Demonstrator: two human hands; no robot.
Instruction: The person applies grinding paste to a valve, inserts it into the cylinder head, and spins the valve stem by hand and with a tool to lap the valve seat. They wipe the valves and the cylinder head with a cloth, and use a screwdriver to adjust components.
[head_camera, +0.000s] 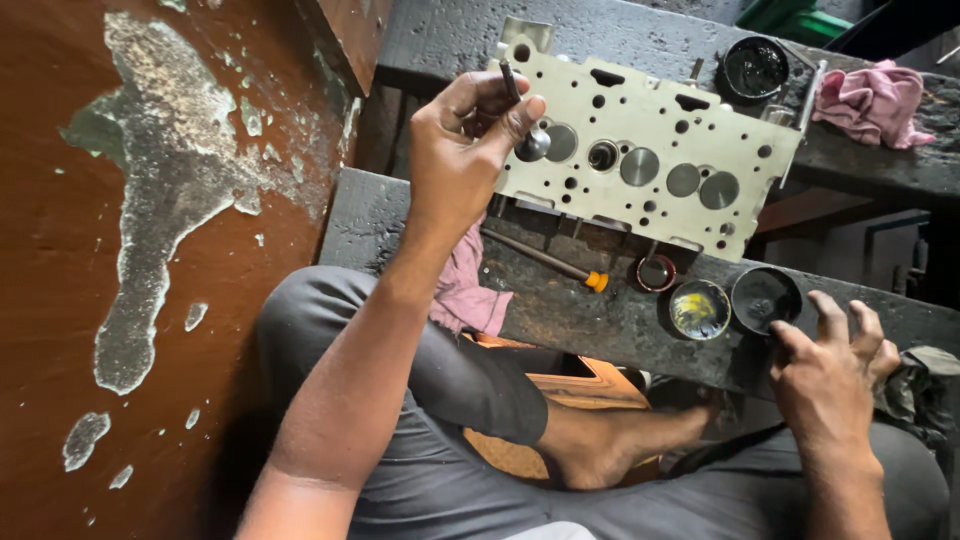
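Note:
A pale metal cylinder head (650, 150) lies flat on a dark, greasy bench (600, 320), with several round valves set in its face. My left hand (465, 150) grips an engine valve (528, 135) by its stem at the head's left end, the valve's disc just over the plate. My right hand (830, 370) hovers with fingers spread at the bench's near right edge, touching a small black round tin (765, 297). Beside that tin sits an open tin of yellowish paste (699, 308).
A thin rod with an orange tip (560, 265) and a small ring-shaped cap (655, 273) lie in front of the head. A pink rag (872, 100) and a black tin (755, 68) rest at the back. Another pink rag (465, 285) hangs near my knee. A brown peeling wall (130, 250) is left.

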